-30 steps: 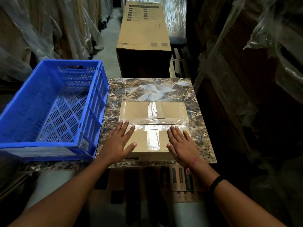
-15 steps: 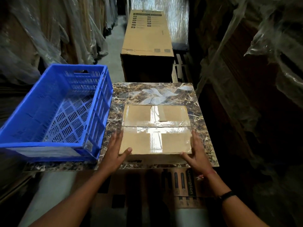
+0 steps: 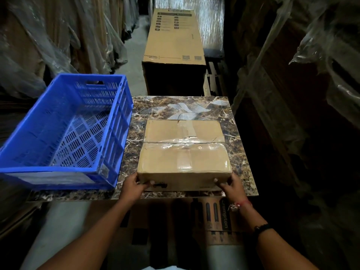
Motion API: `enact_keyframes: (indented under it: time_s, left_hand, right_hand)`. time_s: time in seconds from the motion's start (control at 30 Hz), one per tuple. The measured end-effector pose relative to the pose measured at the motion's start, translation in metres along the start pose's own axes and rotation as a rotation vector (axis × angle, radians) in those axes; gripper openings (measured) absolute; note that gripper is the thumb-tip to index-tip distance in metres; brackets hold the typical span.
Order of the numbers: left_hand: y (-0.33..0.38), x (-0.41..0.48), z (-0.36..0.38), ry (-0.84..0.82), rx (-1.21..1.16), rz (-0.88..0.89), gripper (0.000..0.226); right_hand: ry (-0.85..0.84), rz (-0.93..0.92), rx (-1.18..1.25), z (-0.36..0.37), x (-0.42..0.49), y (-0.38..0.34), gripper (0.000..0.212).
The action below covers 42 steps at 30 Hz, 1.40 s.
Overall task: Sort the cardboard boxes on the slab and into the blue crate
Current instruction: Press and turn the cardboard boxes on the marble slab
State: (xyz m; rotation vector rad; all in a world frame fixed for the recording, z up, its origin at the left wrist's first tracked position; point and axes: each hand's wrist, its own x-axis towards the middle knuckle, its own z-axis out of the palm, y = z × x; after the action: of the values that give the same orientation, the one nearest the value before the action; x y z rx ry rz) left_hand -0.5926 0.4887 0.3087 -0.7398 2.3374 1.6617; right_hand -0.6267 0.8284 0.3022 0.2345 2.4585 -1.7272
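Note:
Two taped cardboard boxes lie side by side on the brown marble slab (image 3: 239, 133). The near box (image 3: 183, 162) has its front edge raised off the slab. My left hand (image 3: 134, 187) grips its front left corner. My right hand (image 3: 230, 187) grips its front right corner. The far box (image 3: 165, 131) lies flat behind it, touching it. The blue crate (image 3: 64, 133) stands on the slab's left side with nothing inside, its right wall close to the boxes.
A long printed carton (image 3: 173, 39) stands on the floor beyond the slab. Plastic-wrapped goods (image 3: 292, 94) line both sides of the narrow aisle. Flattened printed cardboard (image 3: 218, 217) lies under the slab's near edge.
My hands went from resting flat on top of the near box to its sides, then to its front corners. The box's near edge has lifted toward me.

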Motion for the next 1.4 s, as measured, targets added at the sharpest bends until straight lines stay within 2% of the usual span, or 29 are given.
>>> enact_keyframes:
  time_s: [0.17, 0.33, 0.47, 0.57, 0.63, 0.73, 0.9, 1.03, 1.1, 1.17, 1.2, 1.27, 1.33, 1.4]
  left_hand:
    - [0.029, 0.001, -0.014, 0.11, -0.077, 0.062, 0.055]
    - [0.08, 0.003, -0.018, 0.203, -0.177, 0.137, 0.052]
    - [0.112, 0.014, -0.017, 0.294, -0.169, 0.067, 0.048]
    - [0.125, 0.024, -0.014, 0.342, -0.093, 0.022, 0.063]
    - [0.132, 0.026, -0.011, 0.357, -0.005, -0.01, 0.065]
    - [0.14, 0.032, -0.007, 0.358, 0.115, -0.044, 0.069]
    - [0.149, 0.052, -0.004, 0.382, 0.324, -0.075, 0.088]
    - [0.153, 0.055, 0.002, 0.386, 0.379, -0.091, 0.083]
    - [0.156, 0.051, 0.006, 0.386, 0.479, -0.014, 0.078]
    - [0.162, 0.047, 0.011, 0.399, 0.626, 0.237, 0.071]
    - [0.165, 0.047, 0.013, 0.374, 0.706, 0.391, 0.069]
    - [0.17, 0.049, 0.018, 0.235, 0.856, 0.613, 0.065]
    - [0.17, 0.051, 0.024, 0.103, 0.954, 0.669, 0.061]
    - [0.165, 0.052, 0.029, 0.069, 1.018, 0.673, 0.058]
  right_hand:
    - [0.082, -0.075, 0.006, -0.014, 0.013, -0.037, 0.028]
    - [0.261, -0.061, 0.055, -0.015, 0.02, -0.087, 0.022]
    - [0.324, -0.033, 0.046, -0.017, 0.031, -0.111, 0.025]
    - [0.344, 0.032, -0.015, -0.017, 0.041, -0.114, 0.045]
    - [0.329, 0.074, -0.061, -0.016, 0.044, -0.116, 0.052]
    - [0.296, 0.099, -0.092, -0.015, 0.051, -0.125, 0.051]
    - [0.25, 0.166, -0.194, -0.016, 0.075, -0.135, 0.057]
    - [0.255, 0.197, -0.336, -0.013, 0.084, -0.135, 0.068]
    - [0.323, 0.125, -0.63, -0.01, 0.081, -0.137, 0.073]
    - [0.347, -0.141, -0.843, 0.001, 0.077, -0.147, 0.071]
    - [0.275, -0.266, -0.882, 0.008, 0.076, -0.152, 0.071]
    - [0.052, -0.379, -0.934, 0.026, 0.078, -0.159, 0.069]
    - [-0.065, -0.398, -1.044, 0.038, 0.084, -0.158, 0.065]
    - [-0.08, -0.398, -1.106, 0.039, 0.088, -0.155, 0.063]
